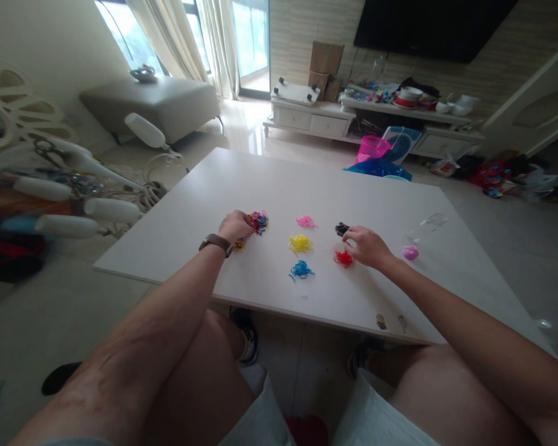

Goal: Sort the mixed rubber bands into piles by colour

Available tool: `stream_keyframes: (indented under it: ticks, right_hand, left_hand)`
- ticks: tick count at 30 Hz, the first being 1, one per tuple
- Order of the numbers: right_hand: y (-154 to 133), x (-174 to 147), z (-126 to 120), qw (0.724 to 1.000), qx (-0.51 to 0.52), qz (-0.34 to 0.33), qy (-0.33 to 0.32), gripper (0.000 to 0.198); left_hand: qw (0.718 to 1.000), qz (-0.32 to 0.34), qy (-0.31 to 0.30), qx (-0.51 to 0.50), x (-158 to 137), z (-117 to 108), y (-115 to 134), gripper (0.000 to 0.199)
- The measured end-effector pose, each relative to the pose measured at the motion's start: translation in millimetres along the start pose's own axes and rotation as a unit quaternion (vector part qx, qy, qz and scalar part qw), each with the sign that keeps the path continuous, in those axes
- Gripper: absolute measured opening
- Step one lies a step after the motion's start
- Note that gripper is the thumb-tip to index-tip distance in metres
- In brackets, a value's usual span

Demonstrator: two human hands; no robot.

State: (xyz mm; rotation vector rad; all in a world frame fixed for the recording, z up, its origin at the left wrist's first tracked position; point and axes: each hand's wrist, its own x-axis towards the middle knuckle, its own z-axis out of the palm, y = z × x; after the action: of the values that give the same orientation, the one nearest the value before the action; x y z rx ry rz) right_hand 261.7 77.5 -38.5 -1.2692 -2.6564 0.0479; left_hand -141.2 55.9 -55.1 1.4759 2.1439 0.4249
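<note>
Beside the curled right grip (pixel 363 246), gap and hold unclear, a red rubbery-band pile (pixel 343 259) seems colour-separated; the left grip (pixel 235 225), likewise unclear, meets a multicoloured rubbery-band heap (pixel 260 222).

- No words, brands or numbers are showing legibly near the left hand (pixel 235 227) or right hand (pixel 365 246).
- Beyond the right hand, a tiny mark (pixel 413 48) is sitting unreadably on the television (pixel 430 25).

The head view looks forward and down, from above and behind the left grip (pixel 235 227) and right grip (pixel 365 246), fairly near; blurred edges leave its tilt uncertain.
</note>
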Motion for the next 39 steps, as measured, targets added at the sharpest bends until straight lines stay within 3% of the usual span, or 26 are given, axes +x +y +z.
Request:
stream_keyframes:
  ticks: [3,14,25,32,39]
  right_hand:
    - [-1.2,-0.2,-0.3,1.0,-0.002,0.0,-0.004,0.014]
    - [-3.6,-0.7,-2.3,1.0,-0.003,0.007,-0.014,0.013]
    - [-2.4,-1.1,0.0,1.0,-0.003,0.008,-0.019,0.013]
    - [-2.6,-0.9,0.5,1.0,-0.004,0.008,-0.026,0.012]
    - [-4.6,-1.0,-1.3,1.0,0.0,0.006,-0.027,0.012]
  left_hand:
    - [0.999,-0.027,0.024,0.02,-1.9,-0.2,2.8,0.03]
    - [0.999,0.032,0.028,-0.01,0.3,-13.5,10.4,0.016]
    - [0.99,0.129,-0.051,0.023,0.3,-2.8,12.2,0.012]
    - [0.988,0.128,-0.048,0.072,8.3,8.3,7.2,0.019]
    - [0.989,0.124,-0.03,0.073,3.1,2.8,16.5,0.009]
